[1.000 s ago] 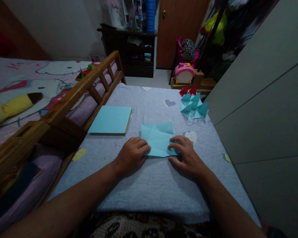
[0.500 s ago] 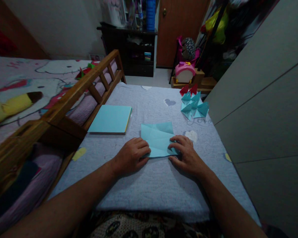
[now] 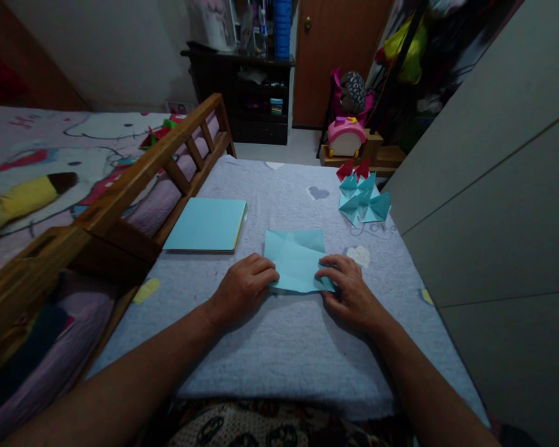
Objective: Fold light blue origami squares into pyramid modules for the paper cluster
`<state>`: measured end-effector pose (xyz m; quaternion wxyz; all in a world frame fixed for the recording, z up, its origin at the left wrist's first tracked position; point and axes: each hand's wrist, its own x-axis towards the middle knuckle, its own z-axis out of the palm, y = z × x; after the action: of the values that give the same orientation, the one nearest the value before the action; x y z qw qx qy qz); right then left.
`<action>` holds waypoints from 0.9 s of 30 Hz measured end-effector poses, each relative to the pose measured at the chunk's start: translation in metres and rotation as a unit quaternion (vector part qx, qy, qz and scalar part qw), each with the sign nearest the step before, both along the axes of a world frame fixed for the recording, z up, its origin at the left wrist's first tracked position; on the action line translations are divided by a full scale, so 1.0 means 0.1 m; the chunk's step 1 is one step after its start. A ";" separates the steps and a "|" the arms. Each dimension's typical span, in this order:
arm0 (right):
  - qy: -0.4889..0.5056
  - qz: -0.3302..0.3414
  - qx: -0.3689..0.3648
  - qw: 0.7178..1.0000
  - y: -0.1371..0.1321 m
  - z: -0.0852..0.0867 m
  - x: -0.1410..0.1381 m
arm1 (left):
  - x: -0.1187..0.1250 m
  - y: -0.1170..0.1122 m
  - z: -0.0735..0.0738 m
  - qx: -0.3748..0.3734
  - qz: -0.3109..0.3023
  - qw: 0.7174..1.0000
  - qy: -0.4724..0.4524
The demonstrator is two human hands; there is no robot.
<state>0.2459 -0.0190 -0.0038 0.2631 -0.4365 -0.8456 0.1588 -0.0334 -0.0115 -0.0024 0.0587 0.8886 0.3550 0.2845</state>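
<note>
A light blue sheet of paper (image 3: pixel 296 261), creased, lies on the grey blanket (image 3: pixel 284 347) in front of me. My left hand (image 3: pixel 245 288) rests on its near left corner with fingers curled onto the edge. My right hand (image 3: pixel 349 292) presses its near right corner, fingertips pinched on the paper. A stack of blue square paper (image 3: pixel 207 225) lies to the left of the sheet. Several folded blue and red paper shapes (image 3: pixel 363 195) sit further off to the right.
A wooden bed rail (image 3: pixel 163 164) runs along the left, with a cartoon-print bed (image 3: pixel 51 155) behind it. A grey cabinet (image 3: pixel 494 186) stands close on the right. A dark shelf (image 3: pixel 246 93), a brown door (image 3: pixel 335 56) and a pink toy (image 3: pixel 347 136) are at the back.
Both hands shifted very slightly forward on the paper's near edge. The sheet stays in place.
</note>
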 end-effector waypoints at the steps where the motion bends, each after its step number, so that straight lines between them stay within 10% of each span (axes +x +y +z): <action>1: 0.000 0.001 -0.001 1.000 0.00 0.00 0.00 | 0.00 0.00 0.00 -0.002 0.001 1.000 0.003; 27: 0.007 0.003 0.001 1.000 0.01 -0.01 0.02 | -0.05 0.03 0.05 -0.032 0.023 0.999 0.006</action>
<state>0.2474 -0.0180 -0.0048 0.2694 -0.4326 -0.8451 0.1614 -0.0384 -0.0088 0.0026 0.0789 0.8798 0.3844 0.2685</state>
